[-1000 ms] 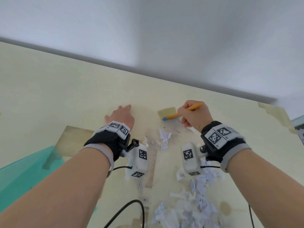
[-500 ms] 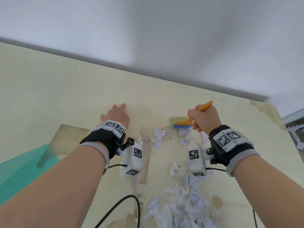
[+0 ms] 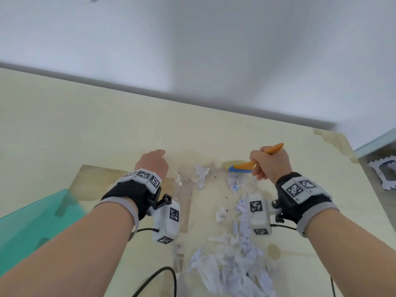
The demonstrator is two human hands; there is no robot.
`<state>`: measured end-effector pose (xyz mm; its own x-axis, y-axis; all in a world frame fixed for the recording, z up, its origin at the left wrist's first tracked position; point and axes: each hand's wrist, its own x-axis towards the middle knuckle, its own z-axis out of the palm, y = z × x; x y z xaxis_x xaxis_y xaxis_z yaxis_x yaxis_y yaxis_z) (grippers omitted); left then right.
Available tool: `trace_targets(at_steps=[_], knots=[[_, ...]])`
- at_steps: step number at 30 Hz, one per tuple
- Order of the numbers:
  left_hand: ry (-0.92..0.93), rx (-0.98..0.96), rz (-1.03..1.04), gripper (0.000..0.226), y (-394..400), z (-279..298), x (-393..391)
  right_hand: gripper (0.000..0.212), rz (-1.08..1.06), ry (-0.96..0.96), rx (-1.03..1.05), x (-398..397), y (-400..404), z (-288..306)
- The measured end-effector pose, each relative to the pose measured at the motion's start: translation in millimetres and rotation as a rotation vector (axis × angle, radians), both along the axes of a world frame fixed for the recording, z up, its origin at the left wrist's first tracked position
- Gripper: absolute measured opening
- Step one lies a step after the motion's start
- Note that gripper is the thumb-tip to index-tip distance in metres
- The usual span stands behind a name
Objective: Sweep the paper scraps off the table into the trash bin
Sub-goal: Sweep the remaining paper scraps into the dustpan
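Note:
My right hand (image 3: pixel 270 163) grips the orange handle of a small brush (image 3: pixel 240 168) with a blue head, held low over the pale yellow table (image 3: pixel 85 129). Torn white paper scraps (image 3: pixel 233 266) lie heaped near the table's front edge, and a few loose scraps (image 3: pixel 201 172) sit just left of the brush head. My left hand (image 3: pixel 153 162) rests on the table to the left of those scraps and holds nothing; its fingers are mostly hidden behind the knuckles. No trash bin can be made out.
A teal surface (image 3: pixel 32 224) shows at the lower left beside the table. A black cable (image 3: pixel 158 275) loops at the bottom centre. A white and grey object (image 3: pixel 383 174) sits off the table's right edge. A white wall stands behind the table.
My right hand and the brush have shifted right and slightly toward me. More scraps are strung out between the brush and the heap. My left hand has stayed on the table.

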<state>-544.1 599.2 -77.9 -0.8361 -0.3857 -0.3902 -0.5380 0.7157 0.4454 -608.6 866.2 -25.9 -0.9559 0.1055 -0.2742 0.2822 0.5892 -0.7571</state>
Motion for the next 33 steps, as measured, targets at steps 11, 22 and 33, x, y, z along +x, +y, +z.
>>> trace_targets(at_steps=[11, 22, 33], knots=[[0.040, -0.018, 0.075, 0.042, 7, 4, 18, 0.017, 0.110, -0.063, -0.039, 12, -34, -8], [0.055, 0.006, 0.105, 0.040, 6, 3, 27, 0.010, 0.183, -0.071, -0.098, 19, -61, 3], [0.052, 0.011, 0.125, 0.041, 1, 3, 30, 0.007, 0.322, -0.039, -0.236, 20, -96, 8]])
